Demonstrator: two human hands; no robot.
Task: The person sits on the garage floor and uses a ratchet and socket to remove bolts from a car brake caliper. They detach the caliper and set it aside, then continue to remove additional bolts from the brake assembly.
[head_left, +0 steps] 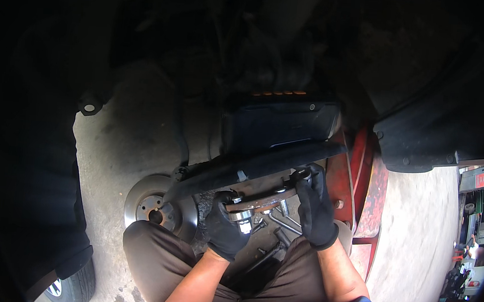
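My left hand (224, 228), in a black glove, closes round the left end of a rust-edged curved metal part (266, 202), whose exact kind I cannot make out. A shiny round metal cylinder (243, 217) sits beneath that end, beside my left fingers. At the part's other end, my right hand (315, 206), also gloved in black, has its fingers curled round it; the fingertips are partly hidden. Just beyond both hands runs a long dark bar (264, 157). Several metal tools (285, 224) lie below the part, between my legs.
A brake disc (137, 200) lies on the concrete floor by my left knee. Ahead stands a dark box-like object (280, 125). Red metal equipment (370, 199) stands at the right, under dark vehicle bodywork (433, 139). A wheel (78, 285) shows at lower left; a person is far right.
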